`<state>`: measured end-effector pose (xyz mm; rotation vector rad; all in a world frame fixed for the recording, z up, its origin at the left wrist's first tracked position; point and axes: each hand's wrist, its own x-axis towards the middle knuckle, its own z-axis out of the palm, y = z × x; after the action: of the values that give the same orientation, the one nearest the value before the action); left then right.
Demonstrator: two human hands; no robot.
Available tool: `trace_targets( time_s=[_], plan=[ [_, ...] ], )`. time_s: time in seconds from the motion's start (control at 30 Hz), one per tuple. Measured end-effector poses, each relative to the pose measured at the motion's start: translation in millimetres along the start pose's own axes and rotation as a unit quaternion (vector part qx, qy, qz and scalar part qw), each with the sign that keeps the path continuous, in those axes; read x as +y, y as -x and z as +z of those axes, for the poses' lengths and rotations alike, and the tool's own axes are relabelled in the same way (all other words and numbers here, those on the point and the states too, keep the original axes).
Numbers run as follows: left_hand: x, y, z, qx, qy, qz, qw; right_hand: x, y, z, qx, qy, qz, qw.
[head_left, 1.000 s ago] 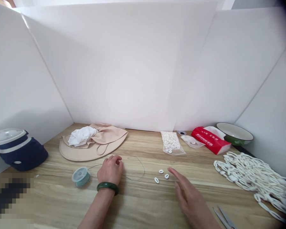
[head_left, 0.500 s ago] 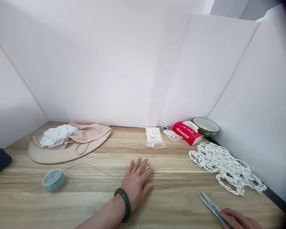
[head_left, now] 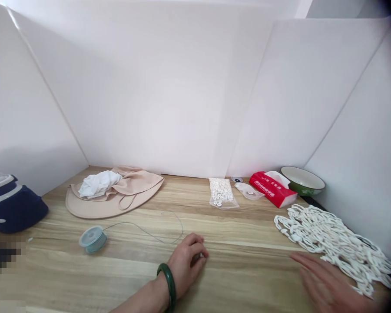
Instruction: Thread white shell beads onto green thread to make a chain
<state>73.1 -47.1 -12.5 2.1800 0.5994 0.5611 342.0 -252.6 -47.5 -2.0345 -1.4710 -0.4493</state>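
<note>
Working off the spool [head_left: 93, 239]. Now: my left hand [head_left: 185, 264] is right of it, fingers curled closed around a small white piece [head_left: 201, 255], mostly hidden; count unclear. So that piece sits in the fingers, off the spool's right. Thread [head_left: 127, 223] leaves the spool and loops loose just beyond that hand. My right hand [head_left: 332, 284], far right of the spool, is blurred, fingers out straight; can't tell if it grips anything. White strands [head_left: 329, 237] lie beside it, the nearest snag. Bag of white pieces [head_left: 220, 190]: beyond the spool, to the right. Edges: white panel [head_left: 169, 87] closes off the back behind the spool; near edge not visible. Room: bare wood [head_left: 244, 278] right of the spool, between hands.
</note>
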Motion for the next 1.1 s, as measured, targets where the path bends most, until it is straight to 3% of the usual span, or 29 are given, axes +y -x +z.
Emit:
trace_targets(
  time_s=[0.1,0.2,0.37,0.47,0.7,1.0,1.1],
  plan=[
    [-1,7,-0.4,0.009,0.002,-0.001,1.000,-53,-53,43,-0.086,-0.003,-0.043,0.995],
    [-4,13,0.5,0.015,0.001,0.013,1.000,-91,-95,88,-0.098,0.010,-0.047,0.994],
    [-8,20,-0.3,0.007,0.008,0.041,0.999,-93,-123,131,-0.104,0.032,-0.032,0.994],
    [-7,21,-2.7,0.009,0.043,0.026,0.999,-85,-118,136,-0.110,0.034,-0.034,0.993],
    [-10,18,-8.6,0.069,0.191,-0.021,0.979,-87,-94,124,-0.118,0.042,-0.050,0.991],
    [-10,14,-16.0,0.091,0.275,-0.081,0.954,-94,-122,124,-0.106,0.070,-0.027,0.992],
    [-9,13,-22.0,0.095,0.298,-0.113,0.943,-94,-117,126,-0.112,0.063,-0.038,0.991]
  ],
)
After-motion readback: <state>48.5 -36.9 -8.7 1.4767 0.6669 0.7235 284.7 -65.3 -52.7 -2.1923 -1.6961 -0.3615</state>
